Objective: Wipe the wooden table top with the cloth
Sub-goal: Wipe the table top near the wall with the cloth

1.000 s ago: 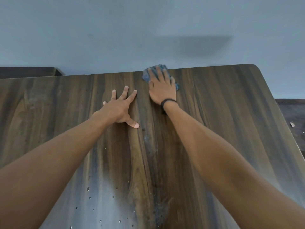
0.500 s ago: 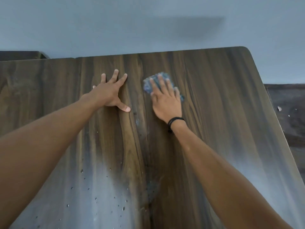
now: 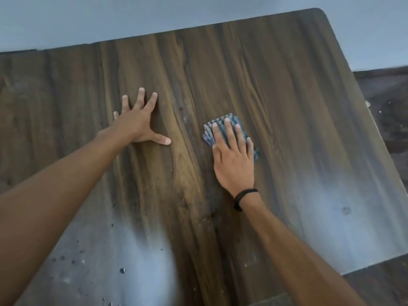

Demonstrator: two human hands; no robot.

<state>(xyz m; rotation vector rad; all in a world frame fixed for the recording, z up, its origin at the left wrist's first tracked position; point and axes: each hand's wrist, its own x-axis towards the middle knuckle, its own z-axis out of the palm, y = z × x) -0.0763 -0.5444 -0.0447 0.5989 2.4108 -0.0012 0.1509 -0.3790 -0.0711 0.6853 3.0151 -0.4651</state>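
A dark wooden table top (image 3: 276,89) with streaked grain fills most of the head view. On it, right of centre, lies a folded blue checked cloth (image 3: 220,123). My right hand (image 3: 234,160) presses flat on the cloth with straight fingers; it wears a black wristband. My left hand (image 3: 138,122) rests flat on the bare wood to the left, fingers spread, about a hand's width from the cloth. Much of the cloth is hidden under my right hand.
Several water droplets and specks (image 3: 122,270) dot the near left of the table. A grey wall (image 3: 132,16) runs behind the far edge. The table's right edge (image 3: 375,133) borders a dark floor (image 3: 388,107) with small debris.
My right hand has dragged the cloth from the far edge toward me over the wood. The left hand stays flat in place; the view has tilted down.
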